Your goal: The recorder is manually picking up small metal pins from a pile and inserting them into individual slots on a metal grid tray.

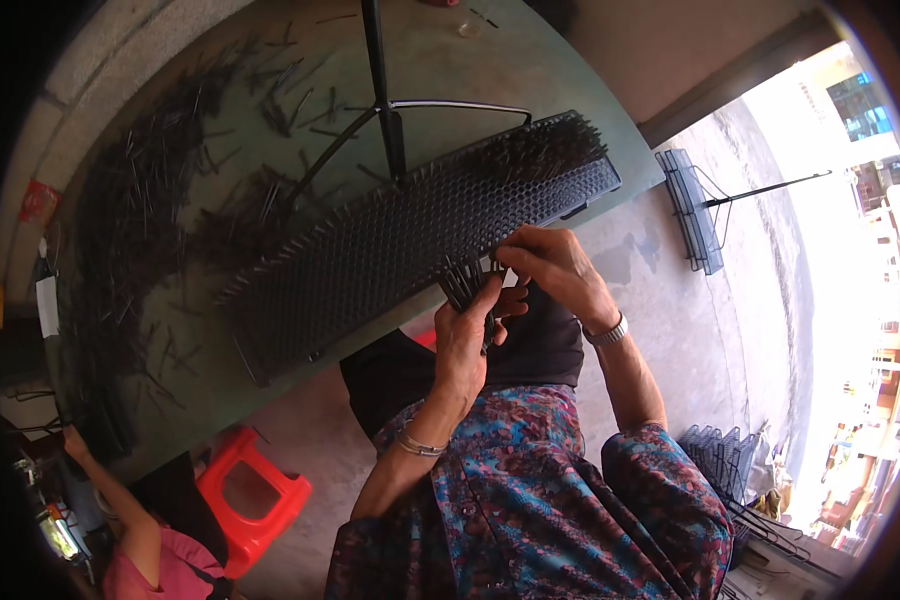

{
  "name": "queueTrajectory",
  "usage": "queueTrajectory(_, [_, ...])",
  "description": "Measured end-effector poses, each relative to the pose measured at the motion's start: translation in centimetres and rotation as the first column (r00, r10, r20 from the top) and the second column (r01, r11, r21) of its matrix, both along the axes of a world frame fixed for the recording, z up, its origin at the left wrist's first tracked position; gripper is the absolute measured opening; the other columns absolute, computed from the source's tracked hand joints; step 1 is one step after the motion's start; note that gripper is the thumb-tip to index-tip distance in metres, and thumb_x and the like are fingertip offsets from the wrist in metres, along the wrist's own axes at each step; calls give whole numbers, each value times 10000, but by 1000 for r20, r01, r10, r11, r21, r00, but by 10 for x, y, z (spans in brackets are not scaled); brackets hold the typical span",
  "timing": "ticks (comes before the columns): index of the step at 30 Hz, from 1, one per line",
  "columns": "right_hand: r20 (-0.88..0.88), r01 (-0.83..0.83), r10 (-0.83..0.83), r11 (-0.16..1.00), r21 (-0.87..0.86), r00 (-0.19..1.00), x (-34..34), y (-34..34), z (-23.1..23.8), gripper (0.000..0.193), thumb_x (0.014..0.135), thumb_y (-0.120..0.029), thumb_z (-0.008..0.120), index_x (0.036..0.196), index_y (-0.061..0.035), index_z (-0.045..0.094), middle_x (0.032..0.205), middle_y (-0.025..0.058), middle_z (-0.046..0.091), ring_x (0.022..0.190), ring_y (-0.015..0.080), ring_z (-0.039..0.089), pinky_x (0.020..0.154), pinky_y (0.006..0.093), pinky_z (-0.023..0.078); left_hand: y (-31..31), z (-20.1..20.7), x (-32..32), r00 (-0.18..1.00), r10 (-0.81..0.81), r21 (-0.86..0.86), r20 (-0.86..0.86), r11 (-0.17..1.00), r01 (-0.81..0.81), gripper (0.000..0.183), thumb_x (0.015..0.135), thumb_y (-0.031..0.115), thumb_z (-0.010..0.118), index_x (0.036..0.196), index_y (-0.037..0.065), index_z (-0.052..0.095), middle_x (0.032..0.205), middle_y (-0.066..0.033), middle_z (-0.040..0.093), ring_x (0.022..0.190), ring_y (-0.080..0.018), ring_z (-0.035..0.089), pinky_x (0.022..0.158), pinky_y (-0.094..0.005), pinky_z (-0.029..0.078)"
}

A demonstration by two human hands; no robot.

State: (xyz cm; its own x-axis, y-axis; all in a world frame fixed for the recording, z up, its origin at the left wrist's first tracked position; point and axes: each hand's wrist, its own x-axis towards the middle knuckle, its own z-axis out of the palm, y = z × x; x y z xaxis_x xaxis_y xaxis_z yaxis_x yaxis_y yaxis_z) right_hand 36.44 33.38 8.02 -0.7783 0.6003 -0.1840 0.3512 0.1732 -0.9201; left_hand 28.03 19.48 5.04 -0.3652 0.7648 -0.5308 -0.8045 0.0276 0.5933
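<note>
Loose pins [130, 220]: scattered over the counter [530, 70] at far left, a ready stock.
Perforated panel [390, 250]: black, lying tilted across the counter's near edge, within reach.
Left hand [462, 345]: fingers curled shut round a bundle of black pins [462, 280], kept just beside the panel.
Right hand [555, 265]: fingertips pinched on one pin at the panel's edge.

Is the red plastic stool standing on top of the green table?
No, the red stool stands on the concrete floor below the near edge of the green table, not on it.
</note>
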Motion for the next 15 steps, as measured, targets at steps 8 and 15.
queueTrajectory(8, [-58,87,-93,991,-102,994,2,0,0,210,913,-128,602,934,72,658,721,86,663,642,123,651,582,253,519,0,-8,3,990,-61,-49,-130,997,55,232,937,295,646,979,68,664,890,-77,716,728,-116,680,468,-198,342])
queueTrajectory(15, [-77,156,-163,984,-89,984,8,9,8,198,922,-116,596,957,73,643,752,95,683,676,141,684,613,257,539,5,-3,4,994,7,-47,-113,999,-13,281,959,320,609,1040,54,650,950,-104,725,758,-135,688,502,-206,396])
